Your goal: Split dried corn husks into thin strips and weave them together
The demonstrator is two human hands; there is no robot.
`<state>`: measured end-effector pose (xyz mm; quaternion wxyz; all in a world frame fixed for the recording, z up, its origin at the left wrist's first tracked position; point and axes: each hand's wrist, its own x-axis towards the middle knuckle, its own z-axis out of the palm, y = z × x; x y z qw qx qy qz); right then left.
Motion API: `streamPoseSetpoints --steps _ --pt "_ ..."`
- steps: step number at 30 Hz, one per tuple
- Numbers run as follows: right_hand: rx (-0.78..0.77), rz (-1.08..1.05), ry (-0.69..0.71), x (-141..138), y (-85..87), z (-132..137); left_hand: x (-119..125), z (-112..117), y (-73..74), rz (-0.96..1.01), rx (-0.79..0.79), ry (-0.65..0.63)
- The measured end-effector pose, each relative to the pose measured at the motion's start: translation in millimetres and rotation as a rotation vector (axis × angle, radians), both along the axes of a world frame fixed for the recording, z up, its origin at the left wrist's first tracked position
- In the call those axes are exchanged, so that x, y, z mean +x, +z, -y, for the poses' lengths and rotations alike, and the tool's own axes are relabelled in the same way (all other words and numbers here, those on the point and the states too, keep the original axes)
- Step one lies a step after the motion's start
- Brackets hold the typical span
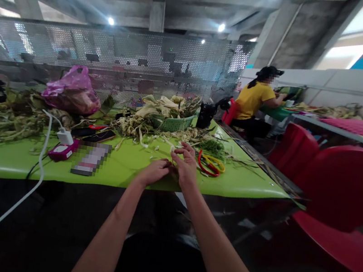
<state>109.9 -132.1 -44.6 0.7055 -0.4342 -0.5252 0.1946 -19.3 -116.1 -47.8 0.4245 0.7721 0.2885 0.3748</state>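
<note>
Above the front edge of the green table (246, 185), my two hands work close together. My right hand (186, 166) pinches a small pale piece of dried plant (172, 149) between thumb and fingers, its other fingers loosely bent. Beside it and slightly lower, my left hand (155, 172) is closed with its fingertips together; what it holds is too small to make out. Just right of my right hand lie red and yellow looped handles (210, 164), apparently of scissors. Small pale scraps are scattered beyond my hands.
A green basket (174, 123) piled with dried husks stands behind. Left are a purple plastic bag (73, 91), dried leaves (1, 121), a phone (91, 159), a magenta device (62, 150) and a white cable (44, 151). Red chairs (341, 189) and a seated person (254, 99) are right.
</note>
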Motion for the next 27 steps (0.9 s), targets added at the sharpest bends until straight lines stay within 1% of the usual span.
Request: streamPoseSetpoints --steps 3,6,8,10,13,15,19,22,27 --pt "-0.001 -0.073 0.006 -0.2 -0.8 -1.3 -2.5 2.3 2.2 0.05 -0.106 -0.005" --pt "-0.033 -0.187 0.076 -0.2 -0.2 -3.3 -7.2 4.5 6.3 0.169 -0.249 0.016" --pt "-0.07 -0.26 0.135 -0.7 1.3 -4.2 -9.2 5.4 8.6 0.257 -0.305 0.031" --pt "-0.124 -0.262 0.223 -1.7 2.9 -4.5 -9.5 5.9 9.7 0.324 -0.344 0.036" --pt "-0.192 -0.187 0.332 -3.6 4.3 -3.8 -8.5 6.1 8.3 0.388 -0.415 0.062" --pt "-0.196 -0.175 0.326 -4.4 4.1 -3.1 -8.1 5.7 6.0 0.413 -0.439 0.099" --pt "-0.193 -0.188 0.282 -4.9 2.2 -2.9 -8.1 4.0 3.0 0.422 -0.417 0.135" --pt "-0.188 -0.203 0.254 -5.0 0.7 -3.7 -7.6 4.3 5.6 0.422 -0.417 0.119" --pt "-0.161 -0.242 0.189 -3.9 -2.4 -5.5 -7.7 8.1 12.9 0.329 -0.349 0.064"
